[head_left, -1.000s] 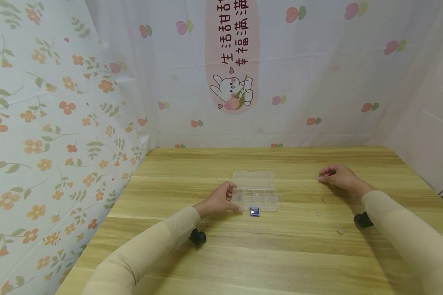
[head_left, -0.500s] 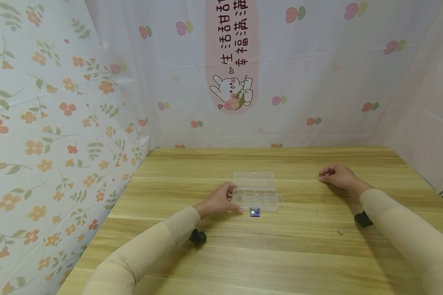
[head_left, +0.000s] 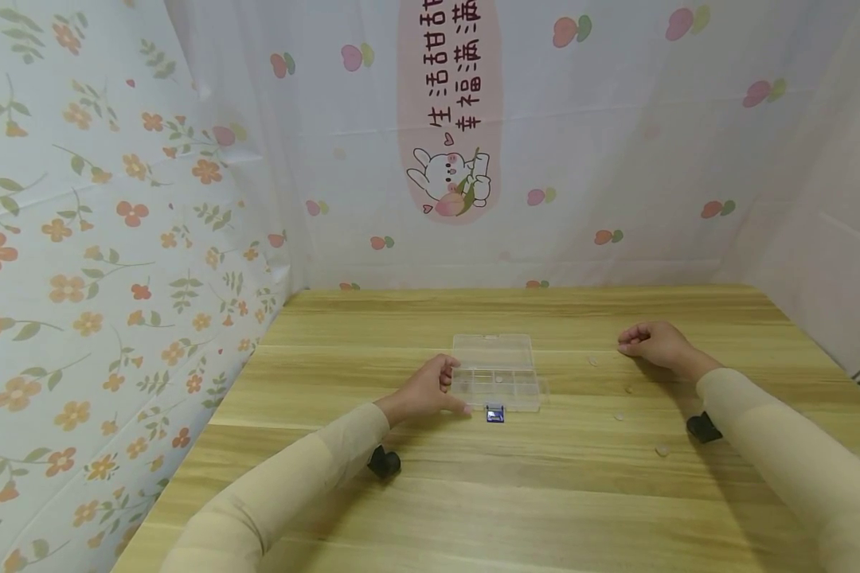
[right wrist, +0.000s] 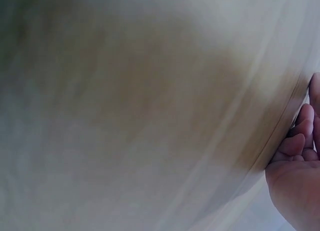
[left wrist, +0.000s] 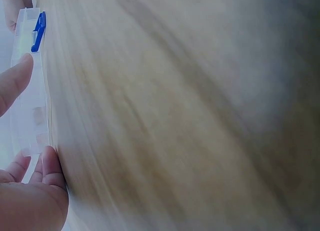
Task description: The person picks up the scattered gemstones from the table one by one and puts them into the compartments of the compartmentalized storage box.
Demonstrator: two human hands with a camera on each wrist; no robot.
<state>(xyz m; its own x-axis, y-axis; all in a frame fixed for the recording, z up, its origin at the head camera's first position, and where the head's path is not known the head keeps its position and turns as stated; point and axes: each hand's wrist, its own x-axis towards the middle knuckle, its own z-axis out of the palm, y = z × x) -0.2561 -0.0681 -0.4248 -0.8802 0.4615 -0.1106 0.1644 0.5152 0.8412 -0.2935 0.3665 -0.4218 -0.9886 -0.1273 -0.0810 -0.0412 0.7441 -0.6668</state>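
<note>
Set against the two earlier head views, we see almost nothing changed: both hands keep their places, and only the camera's aim has shifted slightly. The clear plastic compartment box sits near the middle of the wooden table, its lid laid back on the far side and its blue latch hanging at the near edge. Our left hand grips the box's left end, thumb along the near side and fingers at the far corner; the left wrist view shows the fingers against the end wall. Inside, one small pale piece appears to lie in the back row, right of centre. Our right hand is well apart from the box, low at the tabletop, fingers curled and fingertips close together, a narrow grip; we cannot tell whether anything is between them. Four loose pieces lie scattered between box and right arm, just where they lay, so the work seems paused at the right fingertips while the left steadies the box.
</note>
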